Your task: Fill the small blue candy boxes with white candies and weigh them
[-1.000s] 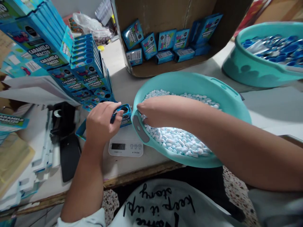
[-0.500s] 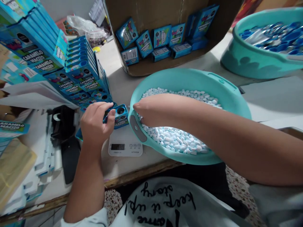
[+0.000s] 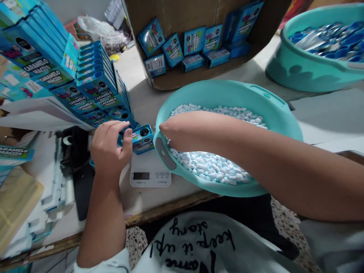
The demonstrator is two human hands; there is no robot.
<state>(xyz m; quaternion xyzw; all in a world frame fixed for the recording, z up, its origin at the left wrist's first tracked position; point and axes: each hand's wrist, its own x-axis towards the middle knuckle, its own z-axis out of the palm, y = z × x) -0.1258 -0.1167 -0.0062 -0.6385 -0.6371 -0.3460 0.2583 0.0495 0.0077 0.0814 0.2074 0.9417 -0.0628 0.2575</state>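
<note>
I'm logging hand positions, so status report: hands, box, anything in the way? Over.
Left hand open beside blue box. Right hand in teal bowl, grip hidden. Box beyond scale display, round hole facing up. Bowl close alongside box.

A small blue carton [image 3: 143, 144] stood at the far end of a white digital scale [image 3: 150, 181], its left part hidden. Its top had a round, dark opening [image 3: 144, 132], and white capital letters ran along its side. Its right end sat just beside the rim of a wide teal basin [image 3: 227, 91]. The scale lay near the front edge of the surface [image 3: 155, 200], its dark display [image 3: 141, 176] facing that edge, the digits too blurred to read. The basin, with a grey grip [image 3: 167, 156] on its left rim, reached that same front edge. Small oval candies [image 3: 212, 167], white and pale blue, covered its bottom, partly hidden across the middle.
</note>
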